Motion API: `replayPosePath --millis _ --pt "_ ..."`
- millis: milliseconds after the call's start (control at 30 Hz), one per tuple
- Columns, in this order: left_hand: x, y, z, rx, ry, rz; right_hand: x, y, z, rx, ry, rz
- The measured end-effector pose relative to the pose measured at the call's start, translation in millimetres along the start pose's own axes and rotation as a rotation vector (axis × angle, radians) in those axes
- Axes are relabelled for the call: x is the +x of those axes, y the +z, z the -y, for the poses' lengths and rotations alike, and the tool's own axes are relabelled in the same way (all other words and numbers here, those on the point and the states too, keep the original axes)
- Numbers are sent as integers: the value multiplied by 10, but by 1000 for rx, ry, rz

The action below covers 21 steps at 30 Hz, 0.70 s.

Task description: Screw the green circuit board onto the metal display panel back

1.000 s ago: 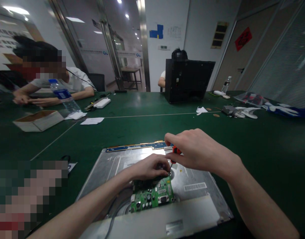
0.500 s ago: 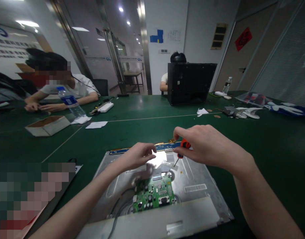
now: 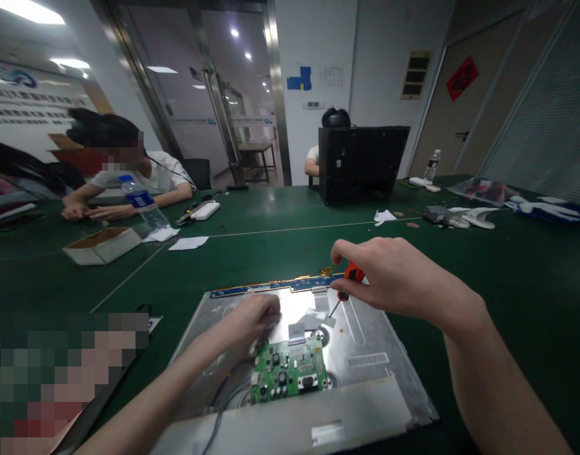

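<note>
My right hand (image 3: 394, 272) grips a red-and-black screwdriver (image 3: 354, 273) above the back of a flat metal display panel (image 3: 370, 385). Its thin shaft slants down to the left, the tip by the flat ribbon cable (image 3: 313, 321); I cannot tell if they touch. My left hand (image 3: 254, 314) is over the panel, left of that cable, with fingers curled in; whatever they hold, if anything, is hidden. Below the hands, a green circuit board (image 3: 290, 370) is mounted on the panel, and the cable runs from its top edge. A blue board strip (image 3: 252, 289) lines the panel's far edge.
Grey cables (image 3: 218, 420) run off the board's left side. Beyond the panel on the green table are an open box (image 3: 103, 246), a water bottle (image 3: 148, 205), paper (image 3: 188, 242) and a black monitor-like case (image 3: 366, 164). Two people sit across the table.
My left hand has moved down and left, its fingers now curled in, baring more of the blue strip and ribbon cable. My right hand and screwdriver stay nearly still. The view has shifted slightly.
</note>
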<state>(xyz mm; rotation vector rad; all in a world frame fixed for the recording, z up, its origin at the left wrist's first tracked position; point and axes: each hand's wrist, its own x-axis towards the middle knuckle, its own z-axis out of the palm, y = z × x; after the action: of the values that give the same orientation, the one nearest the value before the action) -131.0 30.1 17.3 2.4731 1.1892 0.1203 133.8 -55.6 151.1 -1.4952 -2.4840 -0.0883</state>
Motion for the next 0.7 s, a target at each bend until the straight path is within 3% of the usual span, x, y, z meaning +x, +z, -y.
replayPosePath --millis 300,533,600,700 --pt "-291 47 -506 -54 137 -20 -67 -64 -44 29 -12 -21" --pt "-370 327 -872 -8 282 18 -100 -96 -41 42 -23 -37" --pt "-397 452 -911 39 343 -65 -100 -100 -39 32 -19 -34" --pt "-457 593 -951 76 439 -315 -97 -103 -39 17 -20 -32"
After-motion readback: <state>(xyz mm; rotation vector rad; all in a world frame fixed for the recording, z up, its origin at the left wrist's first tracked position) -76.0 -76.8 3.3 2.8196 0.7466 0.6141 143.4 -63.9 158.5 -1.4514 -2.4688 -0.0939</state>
